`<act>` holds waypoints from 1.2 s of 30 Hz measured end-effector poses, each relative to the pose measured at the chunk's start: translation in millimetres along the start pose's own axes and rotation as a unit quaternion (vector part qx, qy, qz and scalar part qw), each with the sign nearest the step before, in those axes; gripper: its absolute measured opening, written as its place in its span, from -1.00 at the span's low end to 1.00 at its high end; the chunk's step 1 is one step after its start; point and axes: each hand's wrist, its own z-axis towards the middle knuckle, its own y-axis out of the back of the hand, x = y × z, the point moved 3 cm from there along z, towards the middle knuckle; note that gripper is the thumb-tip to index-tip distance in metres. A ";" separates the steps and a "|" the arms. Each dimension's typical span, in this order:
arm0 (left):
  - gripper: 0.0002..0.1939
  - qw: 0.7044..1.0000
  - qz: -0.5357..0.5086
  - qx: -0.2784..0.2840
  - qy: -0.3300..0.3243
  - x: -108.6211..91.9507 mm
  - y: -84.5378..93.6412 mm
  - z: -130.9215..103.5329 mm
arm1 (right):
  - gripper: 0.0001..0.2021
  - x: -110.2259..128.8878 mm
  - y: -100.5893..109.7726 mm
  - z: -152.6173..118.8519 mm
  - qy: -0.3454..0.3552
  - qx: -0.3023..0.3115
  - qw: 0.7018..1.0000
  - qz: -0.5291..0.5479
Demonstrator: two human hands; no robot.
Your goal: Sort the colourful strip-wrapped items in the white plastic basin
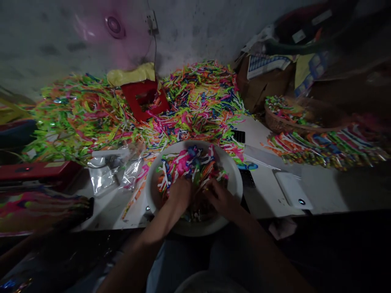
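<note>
A round white basin [238,175] at the table's front edge holds a heap of small, bright plastic pieces [180,165]. Several are thin, with forked ends, in pink, white, blue, green and orange. Both of my hands are down inside the basin. My left hand [181,193] reaches into the left middle of the heap, its fingertips hidden among the pieces. On the right side, my right hand [220,197] has its fingers bent together at the pieces. Dim light and blur hide whatever is between them.
Loose colourful pieces [201,97] pile against the wall around a red frame [143,99]. Clear plastic bags [104,179] and a red machine [39,173] lie left, near another person's arm [21,248]. Rightward are a white phone-like device [292,190], bundled strips [330,146] and a brown basket [275,120].
</note>
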 end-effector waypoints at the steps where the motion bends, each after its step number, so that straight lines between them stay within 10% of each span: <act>1: -0.71 1.000 -0.002 0.001 -0.003 1.0 0.0 -0.2 | -0.87 -0.1 1.3 0.7 0.009 -0.014 1.000 0.011; 9: -0.85 0.977 -0.211 -0.023 -0.025 17.7 -1.6 -9.7 | -0.79 -10.6 16.7 -4.1 -0.036 -0.162 0.970 0.177; 16: -0.59 0.705 -0.703 -0.009 0.089 25.5 -14.0 -40.4 | -0.81 4.2 -5.2 -27.4 -0.048 -0.053 0.975 0.210; 19: -0.69 0.650 -0.742 -0.081 0.142 26.6 -19.3 -51.8 | -0.84 18.5 -19.8 -34.9 -0.043 -0.051 0.991 0.112; 25: -0.74 0.631 -0.761 -0.091 0.121 20.8 -20.9 -48.0 | -0.87 24.2 -32.8 -35.6 -0.028 -0.058 0.998 0.027; 36: -0.73 0.690 -0.710 -0.101 0.094 11.4 -18.5 -49.8 | -0.87 22.6 -35.9 -35.0 -0.025 -0.099 0.994 -0.043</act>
